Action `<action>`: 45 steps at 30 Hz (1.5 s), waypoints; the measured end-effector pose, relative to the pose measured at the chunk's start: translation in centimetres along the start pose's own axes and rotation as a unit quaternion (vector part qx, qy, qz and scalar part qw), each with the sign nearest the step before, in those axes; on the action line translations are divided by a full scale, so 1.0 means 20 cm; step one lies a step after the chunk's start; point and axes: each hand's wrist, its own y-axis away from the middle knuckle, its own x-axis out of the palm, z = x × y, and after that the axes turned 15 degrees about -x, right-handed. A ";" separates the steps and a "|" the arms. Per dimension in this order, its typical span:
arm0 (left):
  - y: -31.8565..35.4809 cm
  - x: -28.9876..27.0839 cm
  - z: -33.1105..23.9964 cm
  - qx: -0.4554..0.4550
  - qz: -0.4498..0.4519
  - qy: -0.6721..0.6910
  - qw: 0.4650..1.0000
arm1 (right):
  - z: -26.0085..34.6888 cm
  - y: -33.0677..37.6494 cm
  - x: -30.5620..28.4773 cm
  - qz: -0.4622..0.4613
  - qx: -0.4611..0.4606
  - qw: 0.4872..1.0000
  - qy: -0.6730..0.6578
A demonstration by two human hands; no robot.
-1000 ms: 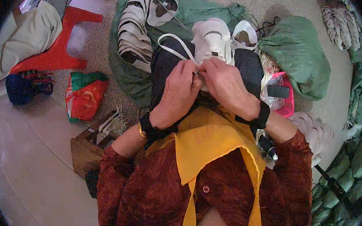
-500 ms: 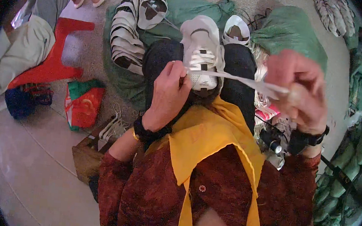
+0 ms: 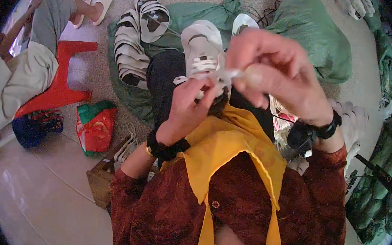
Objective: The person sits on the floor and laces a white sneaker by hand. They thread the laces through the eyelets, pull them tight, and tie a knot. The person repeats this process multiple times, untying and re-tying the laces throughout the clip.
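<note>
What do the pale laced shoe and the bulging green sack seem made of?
Pale laced shoe: smooth, matt panels suggest synthetic leather, though blur leaves that open. Bulging green sack: probably plastic, perhaps woven, given its slight sheen and soft creases.

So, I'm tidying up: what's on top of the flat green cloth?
On the cloth, stacked white shoe parts lie at the left. The laced shoe and dark trousers cover some of it; whatever is behind them can't be seen.

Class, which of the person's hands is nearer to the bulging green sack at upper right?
Right. In the picture, the right hand is at the lower left edge of the bulging green sack; the left hand is farther left and lower, by the off-white lace-up shoe.
</note>
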 end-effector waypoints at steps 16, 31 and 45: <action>0.29 -0.47 0.22 -0.392 0.006 0.175 0.903 | -0.21 0.71 -0.54 -0.149 0.284 0.921 0.223; 0.01 -0.21 0.15 -0.096 0.030 -0.109 0.989 | -0.48 0.30 -0.14 -0.030 0.114 0.905 0.408; -0.07 -0.22 0.16 -0.072 -0.043 -0.148 0.985 | -0.61 0.19 -0.17 -0.067 0.050 0.923 0.375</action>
